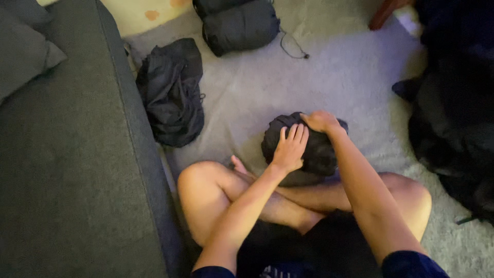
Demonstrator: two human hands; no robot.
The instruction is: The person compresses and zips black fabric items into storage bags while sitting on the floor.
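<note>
A rounded bundle of dark fabric (316, 149) rests on the grey carpet (329, 77) just past my crossed legs. My left hand (290, 148) lies flat on the bundle's left side with the fingers spread upward. Over the bundle's top sits my right hand (320, 121), its fingers curled into the cloth as if gripping it. Both forearms reach forward from the bottom of the view.
A dark grey sofa (77, 170) with a cushion (23, 49) fills the left side. A crumpled black garment (172, 92) lies beside it. A stuffed dark sack (239, 25) with a cord sits at the top. Dark bags (458, 128) crowd the right.
</note>
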